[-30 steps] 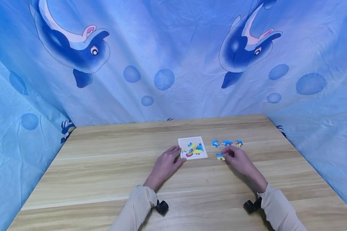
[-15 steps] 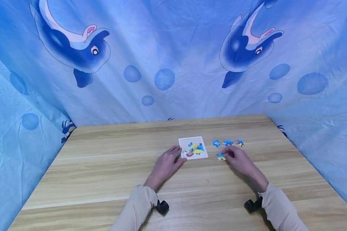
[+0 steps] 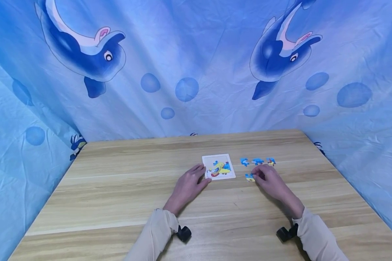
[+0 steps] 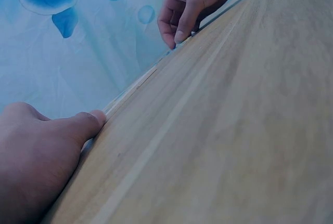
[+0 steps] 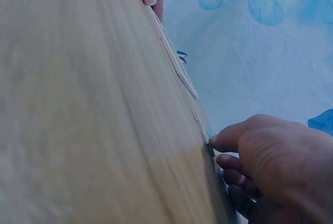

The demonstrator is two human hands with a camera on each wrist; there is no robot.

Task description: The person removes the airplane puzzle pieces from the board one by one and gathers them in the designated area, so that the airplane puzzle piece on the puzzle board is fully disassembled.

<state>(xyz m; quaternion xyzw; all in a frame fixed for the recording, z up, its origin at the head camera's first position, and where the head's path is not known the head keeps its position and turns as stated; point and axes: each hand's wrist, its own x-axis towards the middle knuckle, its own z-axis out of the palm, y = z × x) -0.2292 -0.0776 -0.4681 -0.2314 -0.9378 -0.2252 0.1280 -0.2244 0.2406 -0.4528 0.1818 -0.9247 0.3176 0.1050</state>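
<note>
My left hand rests at the lower left corner of a white-framed jigsaw board, its fingers and thumb spread against the edges. A yellow airplane picture partly fills the board. To the right, my right hand pinches the right edge of a blue-and-yellow puzzle piece between thumb and forefinger; the piece lies at table level. In the right wrist view, the right hand has its other fingers curled under. The left wrist view shows the left thumb along the board's edge.
Behind the right hand lie three loose puzzle pieces: one at the left, a blue middle one and a blue, red and yellow one. The wooden table meets a blue dolphin-print curtain at its back and sides.
The view has shifted very slightly. Both hands, the board and the pieces keep their places, and the right hand still pinches the same puzzle piece.
</note>
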